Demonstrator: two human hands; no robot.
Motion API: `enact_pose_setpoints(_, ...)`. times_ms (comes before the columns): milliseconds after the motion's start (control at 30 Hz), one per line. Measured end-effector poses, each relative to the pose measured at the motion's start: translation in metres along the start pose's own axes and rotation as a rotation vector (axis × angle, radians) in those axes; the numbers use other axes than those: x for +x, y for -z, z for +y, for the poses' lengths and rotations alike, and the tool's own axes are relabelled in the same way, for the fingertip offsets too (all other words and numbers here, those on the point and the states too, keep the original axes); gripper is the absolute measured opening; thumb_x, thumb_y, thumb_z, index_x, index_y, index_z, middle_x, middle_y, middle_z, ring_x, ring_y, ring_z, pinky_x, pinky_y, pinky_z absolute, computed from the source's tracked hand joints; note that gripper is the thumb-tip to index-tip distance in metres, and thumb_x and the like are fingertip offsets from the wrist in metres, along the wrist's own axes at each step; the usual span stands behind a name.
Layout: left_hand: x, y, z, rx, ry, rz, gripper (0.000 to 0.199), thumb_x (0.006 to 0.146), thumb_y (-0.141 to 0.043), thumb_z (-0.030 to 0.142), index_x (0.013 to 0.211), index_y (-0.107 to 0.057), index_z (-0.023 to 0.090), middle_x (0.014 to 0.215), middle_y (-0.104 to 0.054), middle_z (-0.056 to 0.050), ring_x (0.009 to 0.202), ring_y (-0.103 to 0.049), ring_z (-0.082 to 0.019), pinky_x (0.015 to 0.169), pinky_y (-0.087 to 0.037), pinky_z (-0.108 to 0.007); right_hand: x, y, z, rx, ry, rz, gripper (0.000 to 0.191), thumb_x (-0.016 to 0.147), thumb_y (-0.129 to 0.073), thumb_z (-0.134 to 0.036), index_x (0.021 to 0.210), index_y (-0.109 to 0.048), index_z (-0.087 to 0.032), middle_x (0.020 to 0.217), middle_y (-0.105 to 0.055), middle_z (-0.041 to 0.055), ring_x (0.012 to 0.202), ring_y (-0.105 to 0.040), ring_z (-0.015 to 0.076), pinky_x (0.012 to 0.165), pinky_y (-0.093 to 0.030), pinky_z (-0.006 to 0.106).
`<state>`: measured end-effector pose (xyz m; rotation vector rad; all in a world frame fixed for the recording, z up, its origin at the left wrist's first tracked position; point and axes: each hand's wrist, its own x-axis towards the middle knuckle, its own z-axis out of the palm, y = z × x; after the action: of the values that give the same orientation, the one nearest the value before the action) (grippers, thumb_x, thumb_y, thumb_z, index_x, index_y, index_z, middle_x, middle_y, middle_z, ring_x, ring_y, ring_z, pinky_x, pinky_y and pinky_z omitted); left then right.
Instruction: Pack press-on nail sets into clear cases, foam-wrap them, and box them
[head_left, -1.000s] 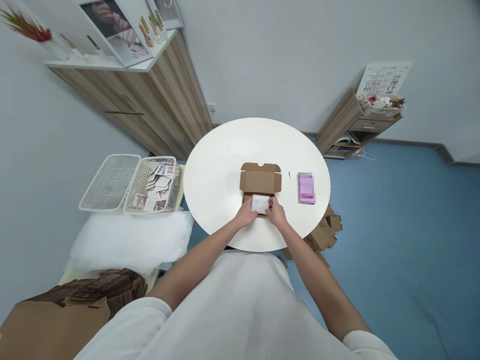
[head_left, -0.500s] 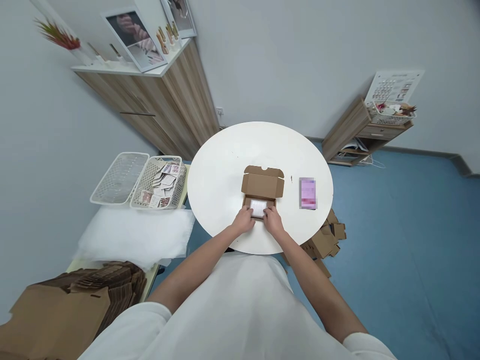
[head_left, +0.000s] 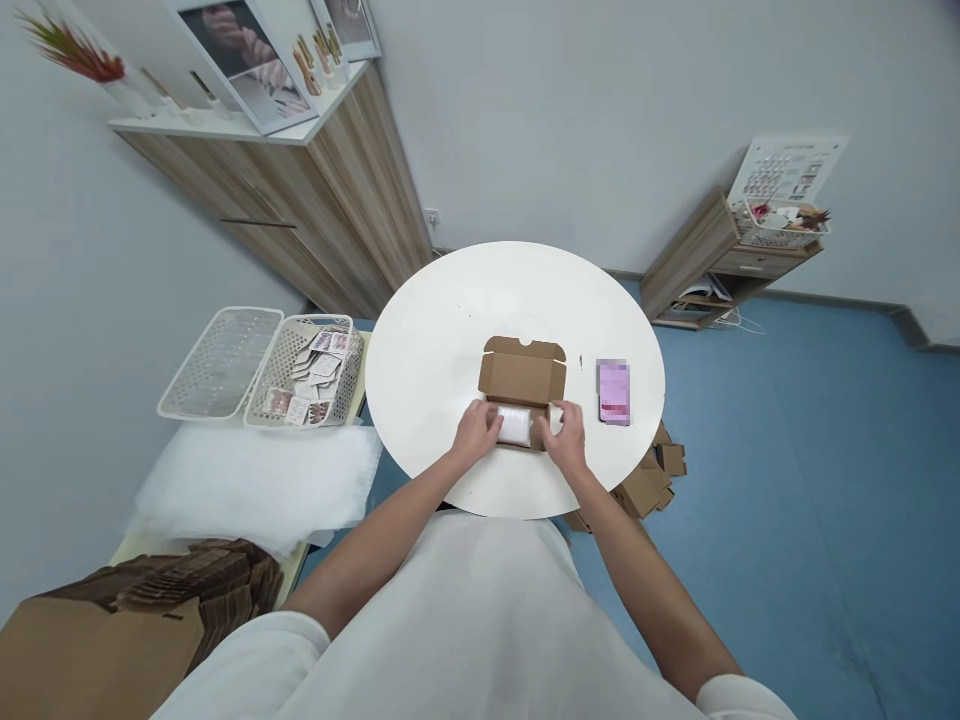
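Observation:
An open cardboard box [head_left: 523, 375] lies on the white round table with its lid folded back away from me. Inside it rests a white wrapped packet [head_left: 514, 425], towards the left. My left hand [head_left: 476, 433] grips the box's left side, its thumb reaching in by the packet's left end. At the right side, my right hand [head_left: 567, 437] has fingers and thumb bent around the side wall, apart from the packet. Some fingertips are hidden behind the walls.
A pink phone-shaped item [head_left: 614, 391], blurred, lies on the table at right. White baskets [head_left: 304, 370], one holding cards, stand left, above white wrapping sheets [head_left: 255, 485] and stacked flat cardboard [head_left: 105, 640]. More cardboard boxes [head_left: 645, 488] lie on the floor at right.
Both hands have moved outward from the packet to the box's sides. The right hand has let go of the packet's right end. The view has shifted slightly.

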<state>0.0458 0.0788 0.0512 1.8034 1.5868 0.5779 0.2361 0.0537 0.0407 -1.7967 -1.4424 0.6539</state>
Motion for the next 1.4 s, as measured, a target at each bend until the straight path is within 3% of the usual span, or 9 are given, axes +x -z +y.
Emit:
enact_pose_setpoints(67,0.013,0.008,-0.004,-0.099,0.101,0.142,0.033,0.081,-0.043,0.039,0.104,-0.049,0.017,0.107,-0.051,-0.011,0.094,-0.052,-0.019,0.083,-0.041,-0.033,0.02,0.009,0.005,0.072,-0.18,0.13,0.052,0.073,-0.051,-0.046,0.116,-0.041,-0.019,0.115,-0.046,0.0106,0.09,-0.047,0.0194,0.082,-0.04,0.035)
enact_pose_setpoints(133,0.03,0.018,-0.008,-0.236,0.263,0.189,0.043,0.082,-0.037,0.049,0.11,-0.045,0.017,0.114,-0.049,-0.012,0.095,-0.052,-0.018,0.08,-0.042,-0.032,0.042,0.016,0.012,0.228,-0.392,0.076,0.051,0.077,-0.038,-0.055,0.115,-0.042,-0.02,0.114,-0.049,0.0088,0.086,-0.049,0.0173,0.076,-0.042,0.032)
enact_pose_setpoints(300,0.069,0.035,-0.018,-0.534,0.491,-0.112,0.073,0.079,-0.008,0.066,0.113,-0.048,0.015,0.11,-0.056,-0.014,0.09,-0.057,-0.018,0.067,-0.045,-0.028,0.085,0.02,0.02,0.582,-0.594,-0.241,0.065,0.078,-0.013,-0.066,0.103,-0.053,-0.02,0.092,-0.057,0.0066,0.057,-0.047,0.0126,0.048,-0.04,0.026)
enact_pose_setpoints(433,0.077,0.039,-0.018,-0.571,0.462,-0.23,0.079,0.077,-0.005,0.068,0.107,-0.056,0.016,0.094,-0.062,-0.01,0.074,-0.059,-0.016,0.06,-0.045,-0.027,0.089,0.021,0.009,0.697,-0.57,-0.41,0.071,0.075,-0.012,-0.07,0.091,-0.059,-0.02,0.079,-0.056,0.005,0.049,-0.045,0.0114,0.043,-0.036,0.026)
enact_pose_setpoints(567,0.067,0.039,-0.014,-0.622,0.418,-0.234,0.075,0.076,-0.012,0.07,0.099,-0.062,0.02,0.079,-0.063,-0.007,0.065,-0.059,-0.015,0.058,-0.046,-0.027,0.078,0.024,0.0,0.77,-0.529,-0.463,0.068,0.077,-0.016,-0.069,0.094,-0.059,-0.02,0.084,-0.056,0.0048,0.051,-0.048,0.0113,0.049,-0.041,0.027)
enact_pose_setpoints(800,0.049,0.046,-0.01,-0.68,0.453,-0.39,0.078,0.075,-0.007,0.07,0.114,-0.054,0.022,0.098,-0.059,-0.009,0.081,-0.06,-0.016,0.071,-0.048,-0.028,0.056,0.029,-0.003,0.739,-0.497,-0.457,0.065,0.079,-0.014,-0.067,0.103,-0.054,-0.021,0.078,-0.053,0.0039,0.062,-0.055,0.0145,0.065,-0.048,0.03)
enact_pose_setpoints(1100,0.013,0.054,-0.012,-0.693,0.337,-0.371,0.06,0.081,-0.023,0.063,0.107,-0.059,0.022,0.114,-0.057,-0.009,0.101,-0.056,-0.021,0.08,-0.046,-0.031,0.016,0.041,0.007,0.711,-0.363,-0.543,0.062,0.081,-0.019,-0.063,0.114,-0.051,-0.021,0.101,-0.055,0.0069,0.087,-0.058,0.0172,0.082,-0.045,0.033)
enact_pose_setpoints(1233,-0.005,0.041,-0.017,-0.481,0.23,-0.42,0.047,0.079,-0.041,0.053,0.111,-0.055,0.022,0.118,-0.055,-0.008,0.106,-0.051,-0.022,0.086,-0.043,-0.033,-0.005,0.042,0.013,0.483,-0.311,-0.61,0.057,0.081,-0.027,-0.061,0.116,-0.05,-0.022,0.112,-0.054,0.0081,0.097,-0.054,0.019,0.086,-0.042,0.034)
enact_pose_setpoints(1400,-0.026,0.019,-0.019,0.042,0.006,-0.209,0.044,0.075,-0.05,0.046,0.112,-0.054,0.022,0.127,-0.043,-0.008,0.117,-0.038,-0.026,0.096,-0.033,-0.041,-0.031,0.032,0.019,0.127,-0.107,-0.495,0.049,0.079,-0.041,-0.053,0.118,-0.048,-0.024,0.121,-0.047,0.0081,0.106,-0.047,0.0208,0.09,-0.038,0.038)
